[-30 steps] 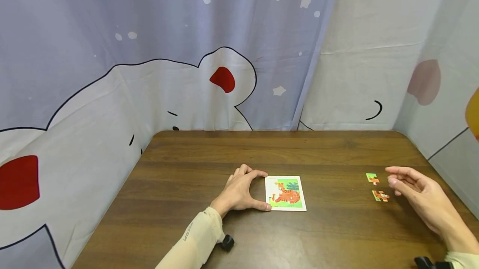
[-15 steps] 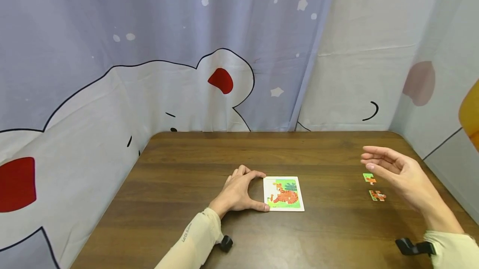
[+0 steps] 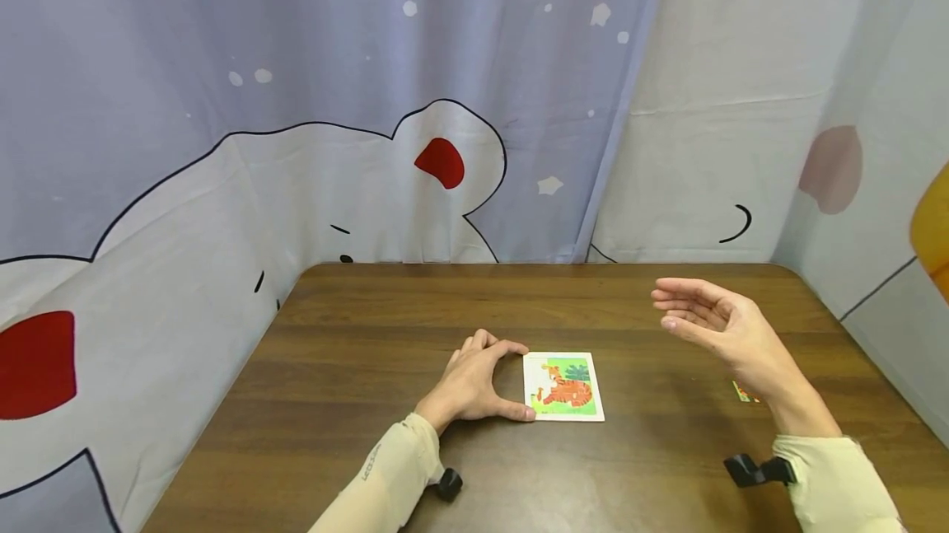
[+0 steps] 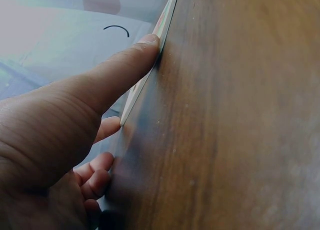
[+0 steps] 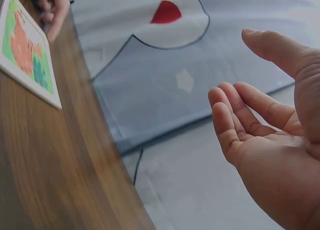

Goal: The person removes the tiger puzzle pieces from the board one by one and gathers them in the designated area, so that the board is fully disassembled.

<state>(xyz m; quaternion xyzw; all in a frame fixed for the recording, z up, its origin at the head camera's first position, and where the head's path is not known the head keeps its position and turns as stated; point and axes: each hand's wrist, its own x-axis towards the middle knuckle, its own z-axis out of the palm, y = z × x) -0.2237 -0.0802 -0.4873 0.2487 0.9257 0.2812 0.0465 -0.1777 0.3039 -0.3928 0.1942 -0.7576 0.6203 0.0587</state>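
Observation:
A small square jigsaw puzzle [image 3: 567, 393] with a white frame and an orange tiger on green lies flat on the table; a white patch shows at the picture's upper left. My left hand [image 3: 469, 381] holds it by its left side, forefinger at the far corner and thumb at the near one. In the left wrist view the thumb [image 4: 135, 59] presses along the frame's edge. My right hand [image 3: 715, 331] is raised over the table, right of the puzzle, fingers loosely bent and nothing between them. Behind its wrist, a loose puzzle piece [image 3: 744, 392] shows in part.
The brown wooden table [image 3: 652, 467] runs back to a printed curtain [image 3: 356, 187], which also hangs along both sides. A black camera mount [image 3: 759, 469] sits at the right wrist, another [image 3: 448, 484] at the left.
My right hand has moved left and away from the loose pieces toward the puzzle, its forearm now covering one piece and part of the other. The left hand has stayed at the puzzle.

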